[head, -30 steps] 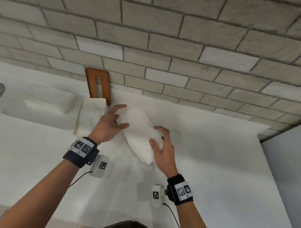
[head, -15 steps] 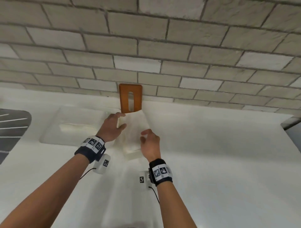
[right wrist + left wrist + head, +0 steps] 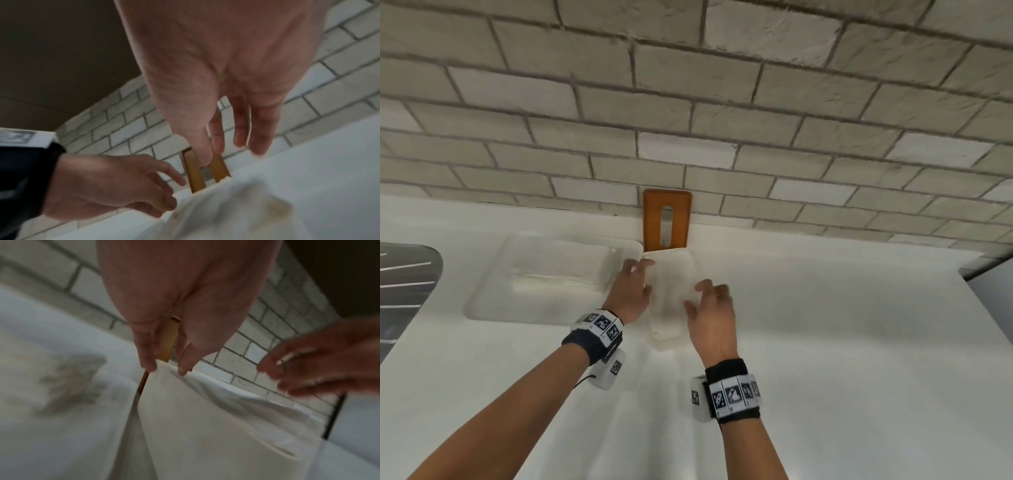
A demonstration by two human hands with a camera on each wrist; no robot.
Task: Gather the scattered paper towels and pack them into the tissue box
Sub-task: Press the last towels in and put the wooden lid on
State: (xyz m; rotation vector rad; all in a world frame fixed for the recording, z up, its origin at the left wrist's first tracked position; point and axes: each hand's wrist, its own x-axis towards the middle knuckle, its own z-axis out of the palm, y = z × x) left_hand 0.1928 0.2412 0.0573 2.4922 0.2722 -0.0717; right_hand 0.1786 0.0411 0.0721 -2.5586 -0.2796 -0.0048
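Note:
A white tissue box stands open on the counter below its orange slotted lid, which leans on the brick wall. Folded white paper towels lie on top of the box. My left hand touches the towels' far left corner with straight fingertips. Over the towels' right side, my right hand hovers with fingers loosely spread, holding nothing. The towel sheet looks flat under both hands, and it is blurred in the right wrist view.
A clear tray left of the box holds more paper towels. A dark ribbed surface sits at the far left. The white counter stretches to the right, where its edge ends at a dark gap.
Both hands carried a paper towel leftward and back to the box and laid it on top. The grip has loosened; the fingers now only touch or hover over it.

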